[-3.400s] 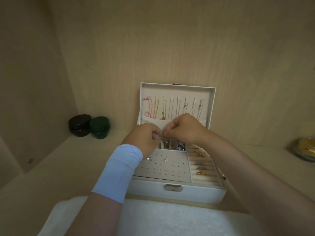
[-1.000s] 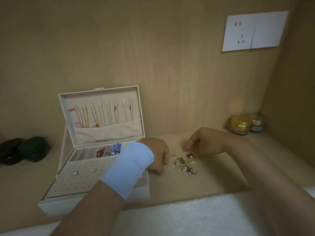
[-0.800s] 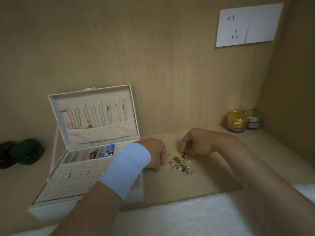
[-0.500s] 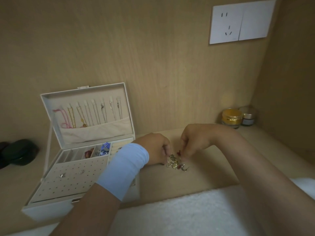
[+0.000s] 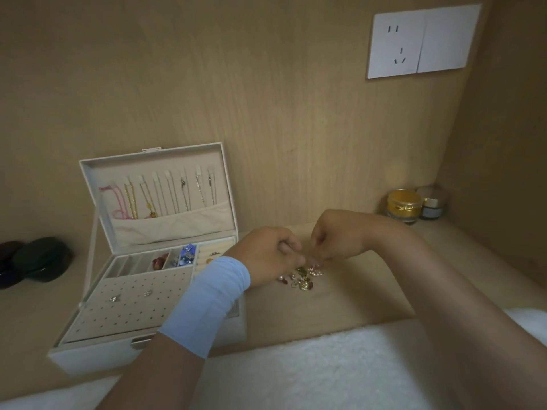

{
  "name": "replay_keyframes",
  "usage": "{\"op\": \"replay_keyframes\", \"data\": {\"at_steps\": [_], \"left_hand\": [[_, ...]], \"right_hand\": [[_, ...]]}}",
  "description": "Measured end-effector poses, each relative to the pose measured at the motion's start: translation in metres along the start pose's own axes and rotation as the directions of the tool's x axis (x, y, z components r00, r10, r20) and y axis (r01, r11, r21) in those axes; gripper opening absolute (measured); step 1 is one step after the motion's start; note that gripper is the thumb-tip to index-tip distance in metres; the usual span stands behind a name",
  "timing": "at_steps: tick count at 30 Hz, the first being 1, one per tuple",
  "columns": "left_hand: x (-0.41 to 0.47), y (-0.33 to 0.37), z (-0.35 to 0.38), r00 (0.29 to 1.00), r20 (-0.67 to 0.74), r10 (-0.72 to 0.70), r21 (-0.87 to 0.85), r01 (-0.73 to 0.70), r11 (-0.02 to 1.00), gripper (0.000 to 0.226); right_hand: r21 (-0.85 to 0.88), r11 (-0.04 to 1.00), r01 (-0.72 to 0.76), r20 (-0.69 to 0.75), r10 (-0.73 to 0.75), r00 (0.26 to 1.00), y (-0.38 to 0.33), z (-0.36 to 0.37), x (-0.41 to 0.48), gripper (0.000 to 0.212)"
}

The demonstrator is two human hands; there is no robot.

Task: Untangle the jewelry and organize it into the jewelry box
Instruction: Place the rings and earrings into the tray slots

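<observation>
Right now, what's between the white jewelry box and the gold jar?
In the head view, the left hand and right hand meet there, pinching at a little pile of tangled jewelry on the wooden shelf.

— What is seen at the back?
— A back wall (image 5: 266, 84) of pale wood grain is seen, with a white socket plate (image 5: 420, 42) mounted at 1 o'clock.
— And elsewhere?
— A side wall (image 5: 509, 143) of the same wood is joined at 3 o'clock. A wooden shelf (image 5: 355, 297) is laid below, and a white fluffy cloth (image 5: 310, 371) is spread at 6 o'clock. Everything is dimly, warmly lit.
</observation>
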State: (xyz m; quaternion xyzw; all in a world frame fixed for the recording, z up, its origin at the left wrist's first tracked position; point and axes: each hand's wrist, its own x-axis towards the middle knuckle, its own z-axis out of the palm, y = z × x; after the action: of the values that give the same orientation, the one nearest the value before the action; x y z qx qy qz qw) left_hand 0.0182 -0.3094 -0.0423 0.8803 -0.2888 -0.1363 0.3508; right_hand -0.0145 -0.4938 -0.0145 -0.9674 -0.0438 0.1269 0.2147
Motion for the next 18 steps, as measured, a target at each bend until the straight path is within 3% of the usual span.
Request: {"op": "replay_keyframes", "data": {"at_steps": [7,13,18], "left_hand": [[-0.015,-0.002,-0.033,0.989,-0.148,-0.015,-0.217,-0.018,0.976,0.017],[-0.042,-0.018,-0.069,0.945,-0.306,-0.118,-0.313,0.017,0.95,0.011],[-0.067,-0.043,-0.098,0.918,-0.386,-0.09,-0.263,-0.016,0.965,0.014]], "right_hand": [[0.349,0.917,0.192,-0.309,-0.08,0.948,-0.027,0.004,0.002,0.007],[0.564,0.769,0.3,-0.384,-0.077,0.92,-0.073,0.025,0.012,0.013],[0.582,0.727,0.365,-0.431,-0.105,0.896,-0.115,0.036,0.036,0.01]]}}
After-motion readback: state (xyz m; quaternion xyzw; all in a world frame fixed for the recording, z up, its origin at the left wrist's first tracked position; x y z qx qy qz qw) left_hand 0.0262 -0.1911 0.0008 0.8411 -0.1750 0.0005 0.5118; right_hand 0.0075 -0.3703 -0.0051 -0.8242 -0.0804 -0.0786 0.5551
